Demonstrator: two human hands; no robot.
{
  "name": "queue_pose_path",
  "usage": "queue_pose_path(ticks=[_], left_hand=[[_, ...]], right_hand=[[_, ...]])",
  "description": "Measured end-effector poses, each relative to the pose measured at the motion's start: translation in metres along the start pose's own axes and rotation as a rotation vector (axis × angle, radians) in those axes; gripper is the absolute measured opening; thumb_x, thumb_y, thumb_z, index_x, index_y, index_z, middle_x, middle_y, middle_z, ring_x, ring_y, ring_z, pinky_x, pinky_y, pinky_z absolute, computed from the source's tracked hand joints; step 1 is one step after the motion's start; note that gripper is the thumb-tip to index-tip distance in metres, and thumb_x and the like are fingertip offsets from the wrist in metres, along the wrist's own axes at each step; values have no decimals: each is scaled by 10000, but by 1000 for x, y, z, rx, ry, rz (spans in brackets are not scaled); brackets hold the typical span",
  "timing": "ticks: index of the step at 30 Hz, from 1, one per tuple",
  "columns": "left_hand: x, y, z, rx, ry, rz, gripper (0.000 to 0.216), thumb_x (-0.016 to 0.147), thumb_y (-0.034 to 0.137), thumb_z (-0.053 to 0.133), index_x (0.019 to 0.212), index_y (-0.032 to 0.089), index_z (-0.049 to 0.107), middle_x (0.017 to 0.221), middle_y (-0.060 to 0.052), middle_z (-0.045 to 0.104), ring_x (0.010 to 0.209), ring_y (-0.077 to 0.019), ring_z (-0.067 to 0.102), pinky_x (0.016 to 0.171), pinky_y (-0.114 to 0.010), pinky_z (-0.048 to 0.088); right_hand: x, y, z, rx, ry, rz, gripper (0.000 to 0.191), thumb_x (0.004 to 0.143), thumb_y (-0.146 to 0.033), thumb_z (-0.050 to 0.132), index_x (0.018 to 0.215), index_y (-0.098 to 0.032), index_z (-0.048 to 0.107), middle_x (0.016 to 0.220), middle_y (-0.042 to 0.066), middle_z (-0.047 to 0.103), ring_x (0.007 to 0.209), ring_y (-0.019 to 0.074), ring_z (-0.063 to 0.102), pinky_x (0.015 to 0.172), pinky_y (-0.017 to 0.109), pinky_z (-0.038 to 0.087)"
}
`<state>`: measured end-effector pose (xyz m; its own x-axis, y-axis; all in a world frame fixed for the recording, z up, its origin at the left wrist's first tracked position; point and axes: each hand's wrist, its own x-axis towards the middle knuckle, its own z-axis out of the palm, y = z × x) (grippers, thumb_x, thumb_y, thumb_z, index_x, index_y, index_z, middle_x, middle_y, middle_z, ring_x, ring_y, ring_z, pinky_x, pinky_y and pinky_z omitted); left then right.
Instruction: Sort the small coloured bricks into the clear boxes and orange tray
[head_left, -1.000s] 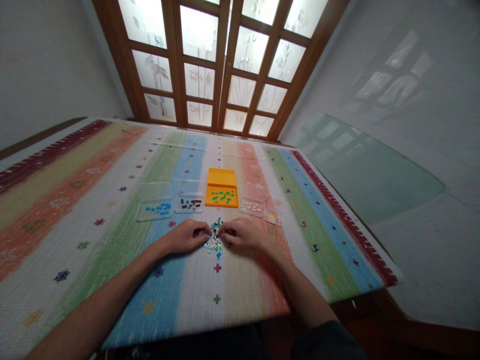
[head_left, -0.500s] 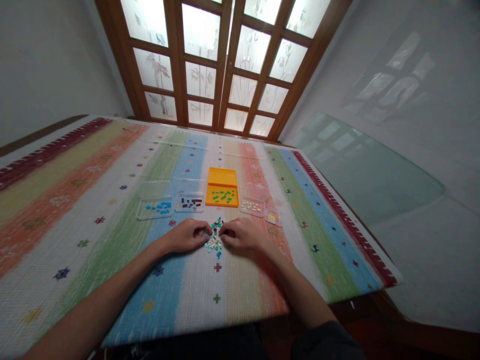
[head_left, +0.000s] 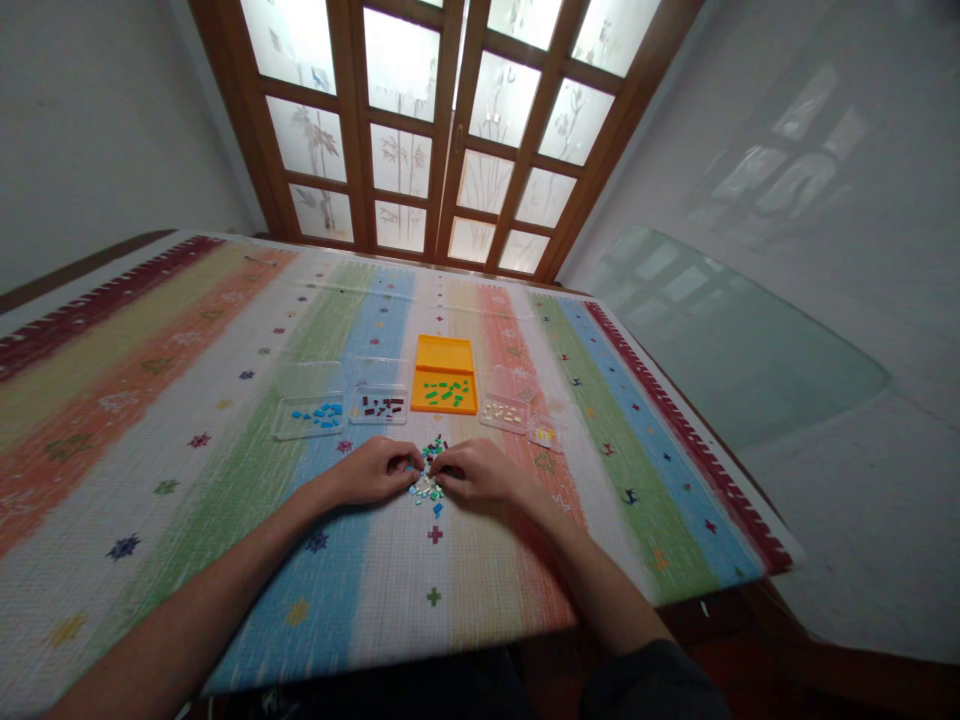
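A small pile of mixed coloured pieces (head_left: 428,472) lies on the striped cloth in front of me. My left hand (head_left: 373,471) rests at the pile's left edge with curled fingers touching it. On the other side, my right hand (head_left: 482,472) presses in with bent fingers, its fingertips in the pieces. What either hand pinches is too small to make out. Beyond the pile stands a row of trays: a clear one with blue pieces (head_left: 309,414), a clear one with dark pieces (head_left: 379,405), an orange one with green pieces (head_left: 444,389), and clear ones with pale (head_left: 504,411) and yellow pieces (head_left: 545,434).
The striped cloth (head_left: 187,400) covers the whole table. Its right edge (head_left: 712,450) and near edge drop off to the floor. A wooden door with frosted panes (head_left: 435,130) stands behind the table. A glass sheet (head_left: 720,330) leans at the right.
My right hand has slid a little leftward, closing in on the pile. My left hand has barely shifted.
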<state>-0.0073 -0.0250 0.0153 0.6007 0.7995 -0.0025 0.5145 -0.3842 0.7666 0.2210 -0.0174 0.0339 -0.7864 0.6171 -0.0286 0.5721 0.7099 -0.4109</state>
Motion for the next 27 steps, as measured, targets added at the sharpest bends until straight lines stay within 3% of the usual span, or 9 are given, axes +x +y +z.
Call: queue_pose_path(ticks=[27], left_hand=[[0,-1,1,13,0,6,228,846,290,547,885,148,721,565,44,502,536,-112,441,582,-228,330]], right_hand=[[4,-7,4,-101,0,49,202,898,-237,584,1013,-183,742,831,60,755,685,162,626,607,268,304]])
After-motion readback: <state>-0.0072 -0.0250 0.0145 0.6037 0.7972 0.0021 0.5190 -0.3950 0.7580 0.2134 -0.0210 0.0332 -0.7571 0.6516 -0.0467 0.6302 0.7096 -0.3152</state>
